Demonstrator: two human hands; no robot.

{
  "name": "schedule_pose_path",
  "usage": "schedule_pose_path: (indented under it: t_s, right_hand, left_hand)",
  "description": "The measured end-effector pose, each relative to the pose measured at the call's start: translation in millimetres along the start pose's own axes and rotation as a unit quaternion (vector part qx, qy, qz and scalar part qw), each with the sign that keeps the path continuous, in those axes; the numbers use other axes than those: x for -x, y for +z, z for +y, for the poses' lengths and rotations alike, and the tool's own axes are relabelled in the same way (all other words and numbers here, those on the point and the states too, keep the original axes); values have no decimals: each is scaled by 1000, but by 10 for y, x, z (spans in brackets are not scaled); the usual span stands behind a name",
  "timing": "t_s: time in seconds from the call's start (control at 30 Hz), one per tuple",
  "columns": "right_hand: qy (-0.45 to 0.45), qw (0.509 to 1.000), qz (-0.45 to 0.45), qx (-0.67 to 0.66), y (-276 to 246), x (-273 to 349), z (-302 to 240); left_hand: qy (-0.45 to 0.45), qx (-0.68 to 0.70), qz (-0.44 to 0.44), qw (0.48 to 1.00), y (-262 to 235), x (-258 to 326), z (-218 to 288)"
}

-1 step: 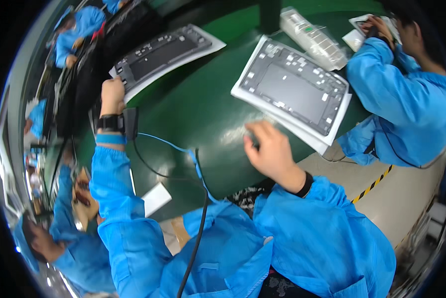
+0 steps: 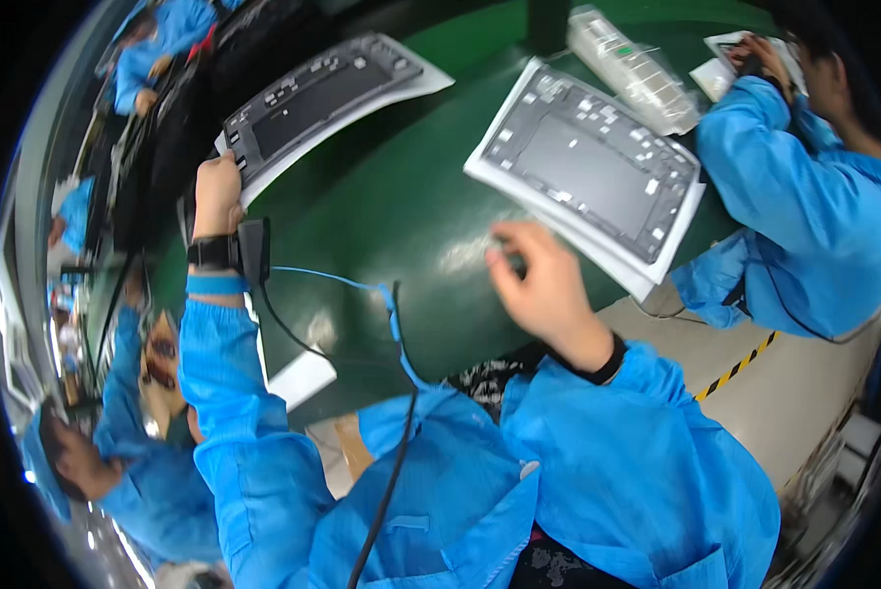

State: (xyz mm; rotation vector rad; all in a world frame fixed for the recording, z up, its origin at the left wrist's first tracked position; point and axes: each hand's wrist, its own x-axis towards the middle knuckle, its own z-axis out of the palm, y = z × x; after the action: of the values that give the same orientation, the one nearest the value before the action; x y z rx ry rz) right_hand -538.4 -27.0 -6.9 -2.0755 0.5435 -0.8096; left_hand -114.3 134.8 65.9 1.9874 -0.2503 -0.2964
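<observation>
My left hand (image 2: 216, 196) grips the near left corner of a dark rectangular panel (image 2: 308, 103) dotted with small pale pieces. A white backing sheet (image 2: 386, 95) shows under the panel, bending along its near edge. My right hand (image 2: 543, 280) hovers above the green table, holding nothing that I can see. Its fingers are loosely curled, with thumb and forefinger a little apart. Beyond it, a second dark panel (image 2: 587, 162) with many small white pieces lies on white sheets (image 2: 612, 265) at the right.
A clear-wrapped pale strip pack (image 2: 632, 74) lies behind the second panel. A co-worker in blue (image 2: 774, 177) sits at the right, another (image 2: 156, 491) at the lower left. A blue cord (image 2: 327, 278) and a black cable (image 2: 386, 471) cross near me, beside a white card (image 2: 305, 378).
The view has shifted slightly. My right thumb and forefinger have drawn a little closer together. My left hand still grips the panel's corner.
</observation>
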Motion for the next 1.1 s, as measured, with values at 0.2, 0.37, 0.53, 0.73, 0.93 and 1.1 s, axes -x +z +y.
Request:
schedule_pose_path:
  t_s: [0.2, 0.37, 0.53, 0.73, 0.93, 1.1]
  right_hand:
    - [268, 826, -95, -487, -132, -256, 109]
    - [267, 869, -172, -379, -191, -230, 103]
    - [243, 948, -204, -38, -82, -172, 81]
    - [56, 974, -187, 118, 4, -69, 45]
    - [41, 987, -114, 104, 104, -83, 31]
    - [88, 985, -110, 100, 74, -105, -1]
  left_hand:
    - [-23, -4, 89, 996, -436, 2064, -617]
    - [30, -72, 104, 991, 17, 2764, -1020]
    - [99, -411, 156, 893, 190, 2917, -1004]
    - [189, -422, 119, 879, -307, 3368, -1253]
    - [63, -437, 187, 877, -645, 3218, -1640]
    - [3, -450, 195, 871, -776, 2998, -1526]
